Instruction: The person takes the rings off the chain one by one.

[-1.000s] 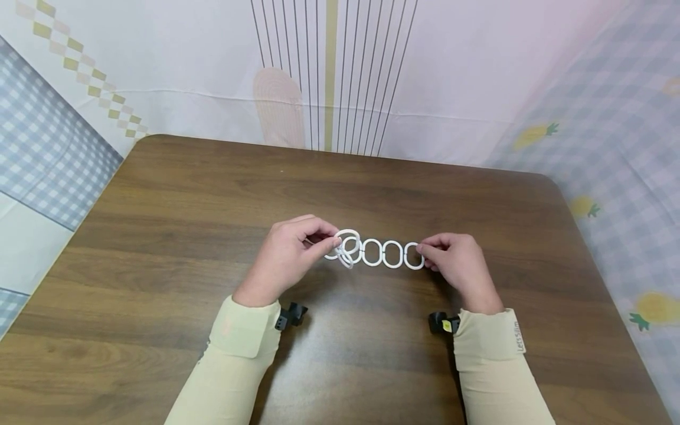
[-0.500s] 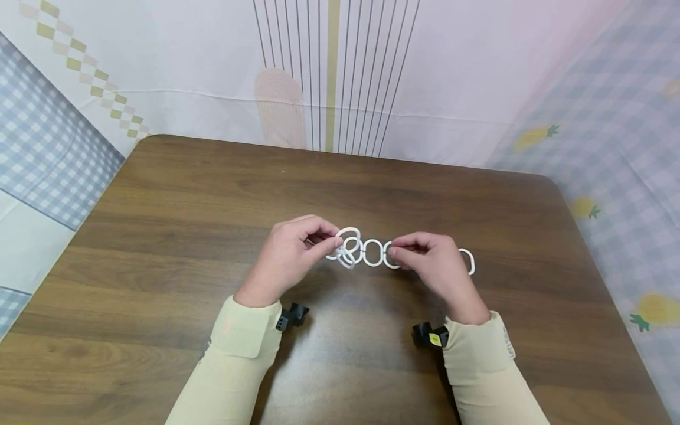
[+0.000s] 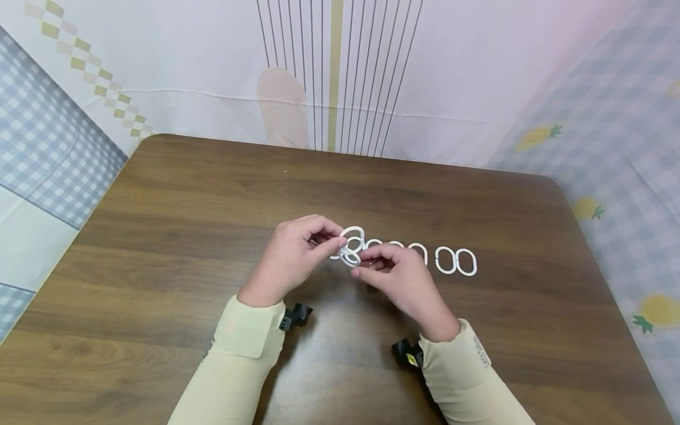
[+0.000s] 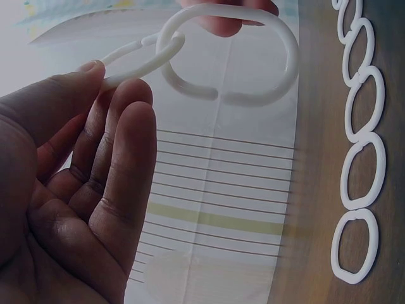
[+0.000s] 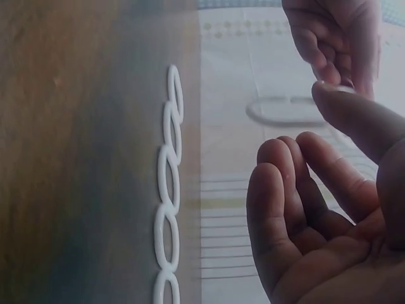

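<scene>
My left hand pinches a white oval split ring between thumb and fingers, above the table. A second split ring, with a small gap in its side, is linked through the pinched one. My right hand is close beside these two rings, its thumb and fingers spread apart. In the left wrist view, right fingertips show just behind the second ring; whether they touch it is unclear. The right wrist view shows that ring blurred. Beneath and beyond the hands, similar white rings lie in a row.
The brown wooden table carries the row of several rings, running left to right and partly hidden by both hands. Patterned cloth hangs behind the table. A small black camera sits on each wrist.
My right hand has moved left from the right part of the row to the linked rings, uncovering the row's right-end rings. My left hand keeps its pinch and has hardly moved.
</scene>
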Demonstrator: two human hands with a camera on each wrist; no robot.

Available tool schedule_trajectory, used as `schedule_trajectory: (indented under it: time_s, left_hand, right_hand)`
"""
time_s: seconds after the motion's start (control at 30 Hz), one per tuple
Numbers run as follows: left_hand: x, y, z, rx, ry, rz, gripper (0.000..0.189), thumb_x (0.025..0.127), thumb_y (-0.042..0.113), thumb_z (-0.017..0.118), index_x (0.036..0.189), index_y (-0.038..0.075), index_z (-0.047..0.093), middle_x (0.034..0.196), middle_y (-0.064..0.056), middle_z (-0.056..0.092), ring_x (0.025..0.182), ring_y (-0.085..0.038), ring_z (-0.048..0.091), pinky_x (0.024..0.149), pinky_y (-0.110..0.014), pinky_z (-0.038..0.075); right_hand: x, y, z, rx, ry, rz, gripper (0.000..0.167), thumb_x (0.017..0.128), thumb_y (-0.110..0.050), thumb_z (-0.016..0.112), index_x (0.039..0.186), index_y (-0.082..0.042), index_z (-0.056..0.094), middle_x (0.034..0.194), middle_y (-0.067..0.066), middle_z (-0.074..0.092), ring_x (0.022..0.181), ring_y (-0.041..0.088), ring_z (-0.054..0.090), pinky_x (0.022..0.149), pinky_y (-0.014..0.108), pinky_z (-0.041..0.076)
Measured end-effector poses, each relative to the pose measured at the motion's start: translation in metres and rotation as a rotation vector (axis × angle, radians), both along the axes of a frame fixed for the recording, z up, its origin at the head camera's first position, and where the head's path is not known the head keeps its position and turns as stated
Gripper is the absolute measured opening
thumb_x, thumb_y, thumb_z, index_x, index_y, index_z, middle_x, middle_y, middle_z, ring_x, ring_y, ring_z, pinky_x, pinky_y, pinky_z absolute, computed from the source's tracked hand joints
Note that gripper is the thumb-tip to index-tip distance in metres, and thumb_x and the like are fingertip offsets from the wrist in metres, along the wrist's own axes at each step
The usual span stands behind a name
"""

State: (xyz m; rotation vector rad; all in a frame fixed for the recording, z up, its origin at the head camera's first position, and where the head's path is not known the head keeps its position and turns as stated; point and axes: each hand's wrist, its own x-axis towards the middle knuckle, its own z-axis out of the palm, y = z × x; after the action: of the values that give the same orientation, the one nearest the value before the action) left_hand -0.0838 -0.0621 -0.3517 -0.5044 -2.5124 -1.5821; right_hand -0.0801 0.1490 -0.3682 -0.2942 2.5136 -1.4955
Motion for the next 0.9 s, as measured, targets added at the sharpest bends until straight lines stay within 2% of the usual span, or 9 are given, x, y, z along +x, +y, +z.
schedule_trajectory:
  time_s: [0.37,0.57,0.9]
  left_hand:
    - [-0.0005,0.0004,-0.0009,0.002,0.006,-0.005,0.005,0.090,0.015,0.077,0.094,0.012,0.075,0.089,0.005,0.072,0.073,-0.007,0.064,0.068,-0.028,0.056]
    - [-0.0003,-0.0004,-0.0016,0.005,-0.002,-0.008,0.005,0.090,0.014,0.077,0.094,0.011,0.075,0.089,0.005,0.072,0.074,-0.007,0.064,0.068,-0.029,0.056]
    - [-0.0004,-0.0017,-0.0013,-0.003,0.006,-0.010,0.005,0.089,0.010,0.078,0.093,0.009,0.076,0.088,0.003,0.071,0.074,-0.007,0.065,0.068,-0.026,0.057]
  right_hand:
    - [0.0038,-0.0047,-0.0018,0.050,0.101,-0.031,0.007,0.085,-0.013,0.081,0.090,-0.009,0.078,0.082,0.001,0.072,0.072,0.012,0.062,0.062,0.023,0.050]
    - [0.0042,-0.0052,-0.0019,0.078,0.128,-0.051,0.005,0.084,-0.013,0.081,0.088,-0.010,0.079,0.079,0.000,0.070,0.069,0.013,0.058,0.061,0.024,0.047]
    - [0.0039,-0.0042,-0.0007,0.017,0.144,-0.083,0.005,0.085,-0.010,0.080,0.089,-0.007,0.079,0.082,0.003,0.073,0.071,0.011,0.061,0.063,0.021,0.049]
